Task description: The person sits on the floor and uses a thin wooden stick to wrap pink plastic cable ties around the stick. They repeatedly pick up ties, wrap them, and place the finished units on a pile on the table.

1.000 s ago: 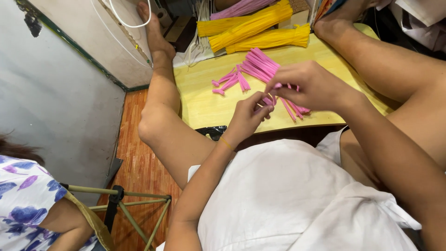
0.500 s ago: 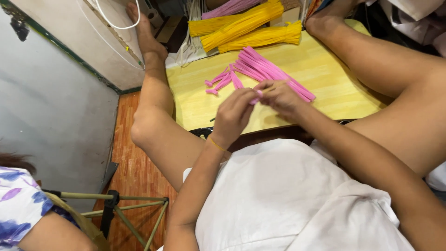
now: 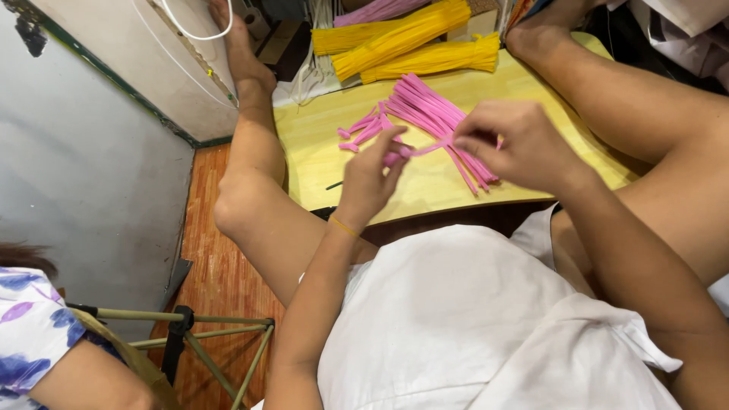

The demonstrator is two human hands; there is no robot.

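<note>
Hands at centre, over low yellow board (image 3: 319,152). Left hand (image 3: 372,178) and right hand (image 3: 509,144) share one pink strip (image 3: 425,149), held level between them just above board. Left fingertips (image 3: 396,156) pinched together on strip's left end; right fingertips (image 3: 465,142) pinched on its right part, rest of strip hidden behind right palm. Hands near each other, not touching; only short run of strip shows in gap. Loose pile of pink strips (image 3: 433,114) lies flat on board directly beyond and under held strip, fanned from far centre toward near right, partly covered by right hand. Few short bent pink pieces (image 3: 363,129) just left of pile. Bundles of yellow strips (image 3: 410,38) at far edge of board, w/ purple bundle (image 3: 380,11) beyond. Bare legs either side of board. White cable (image 3: 190,30) on wall at far left. Another person's floral sleeve (image 3: 30,334) at near left corner, well apart.
</note>
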